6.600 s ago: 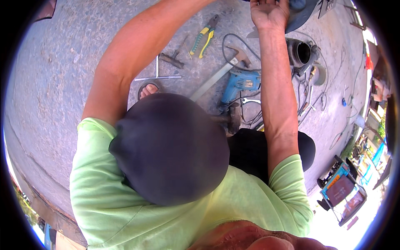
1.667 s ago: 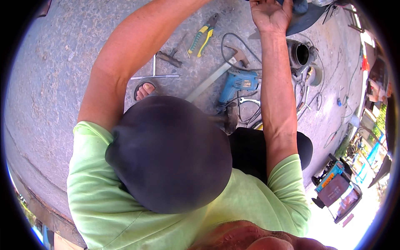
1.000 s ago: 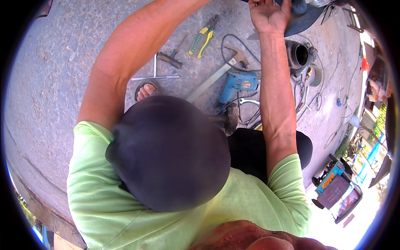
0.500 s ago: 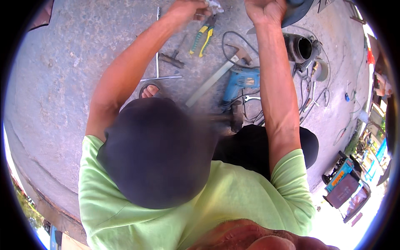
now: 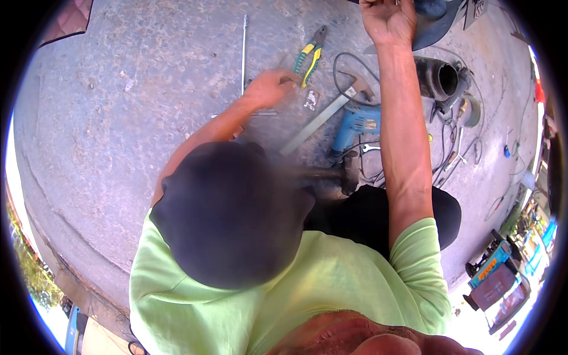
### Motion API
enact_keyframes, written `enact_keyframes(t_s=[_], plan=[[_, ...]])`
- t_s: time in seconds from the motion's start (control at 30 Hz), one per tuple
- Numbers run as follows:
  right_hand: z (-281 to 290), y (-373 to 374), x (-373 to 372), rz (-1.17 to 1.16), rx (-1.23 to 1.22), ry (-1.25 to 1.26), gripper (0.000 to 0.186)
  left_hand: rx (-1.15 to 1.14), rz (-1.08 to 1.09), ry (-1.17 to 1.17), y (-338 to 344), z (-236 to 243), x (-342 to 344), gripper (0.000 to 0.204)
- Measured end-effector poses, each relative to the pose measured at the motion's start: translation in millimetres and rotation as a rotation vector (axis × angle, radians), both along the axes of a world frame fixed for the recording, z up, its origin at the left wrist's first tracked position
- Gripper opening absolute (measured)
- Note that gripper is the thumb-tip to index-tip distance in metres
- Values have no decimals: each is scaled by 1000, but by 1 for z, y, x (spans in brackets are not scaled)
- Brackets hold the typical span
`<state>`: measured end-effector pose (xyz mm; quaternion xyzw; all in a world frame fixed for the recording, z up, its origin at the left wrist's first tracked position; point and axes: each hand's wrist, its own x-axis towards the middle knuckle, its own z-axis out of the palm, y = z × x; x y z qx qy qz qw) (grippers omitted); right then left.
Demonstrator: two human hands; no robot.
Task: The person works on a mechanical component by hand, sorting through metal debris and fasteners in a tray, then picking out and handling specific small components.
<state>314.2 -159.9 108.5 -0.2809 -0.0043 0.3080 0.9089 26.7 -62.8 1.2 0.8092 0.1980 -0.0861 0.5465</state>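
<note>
"What does the head view show?"

"A left hand, blurred, is low over the concrete floor beside yellow-and-green pliers; whether it grips anything, I cannot tell. A small silvery scrap lies near a hammer and blue drill."

"And the right hand?"

"Palm up beside a dark curved panel, fingers cropped by the upper edge; its grip cannot be told."

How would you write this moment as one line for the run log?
Left hand: beside pliers, grip unclear | Right hand: palm up by dark curved part, partly out of frame | Floor: hammer, blue drill
</note>
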Motion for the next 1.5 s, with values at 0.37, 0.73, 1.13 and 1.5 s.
enact_keyframes(t_s=[0.37,0.73,1.13,1.5], plan=[[-1,-2,-5,-13,39,-78,14,58,508,-16,110,-24,-56,25],[0,-6,0,-58,-73,-112,12,232,166,-48,62,-7,-26,25],[-3,-9,2,-33,-71,-75,10,220,-13,-56,40,-4,-32,28],[-9,-8,3,-89,-136,-16,12,191,151,-32,53,12,-44,24]])
